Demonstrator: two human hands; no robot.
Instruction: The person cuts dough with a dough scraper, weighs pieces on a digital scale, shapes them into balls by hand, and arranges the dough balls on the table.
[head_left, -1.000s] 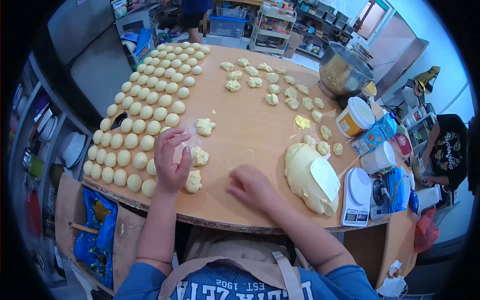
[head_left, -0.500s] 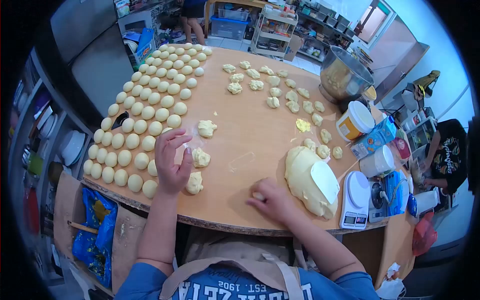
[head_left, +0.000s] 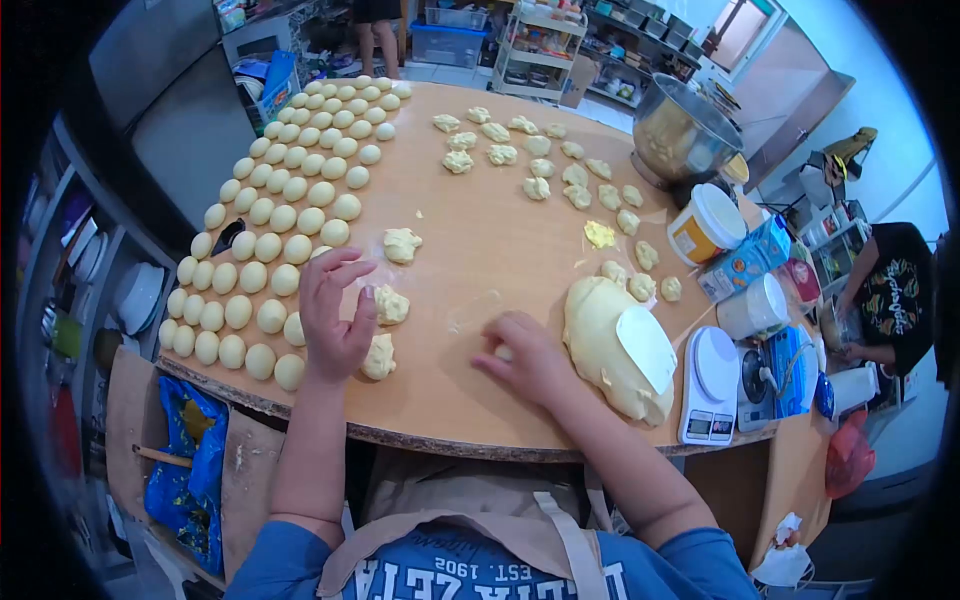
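Right hand (head_left: 528, 362): cupped over a dough piece (head_left: 504, 353), mid-bench (head_left: 450, 405), near side; heavy pressure could flatten it. Left hand (head_left: 338, 325): loosely open, beside rough lumps (head_left: 392, 306); a rightward drift could dent them.

Smooth dough balls (head_left: 267, 247), rough dough lumps (head_left: 502, 154) and a large dough mass (head_left: 608, 350) are held on the wooden table (head_left: 440, 400), beside a scale (head_left: 711, 385).

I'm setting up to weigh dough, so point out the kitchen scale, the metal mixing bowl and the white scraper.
Kitchen scale (head_left: 716, 365): head view, round platform.
Metal mixing bowl (head_left: 672, 145): head view, side wall.
White scraper (head_left: 646, 348): head view, flat face.
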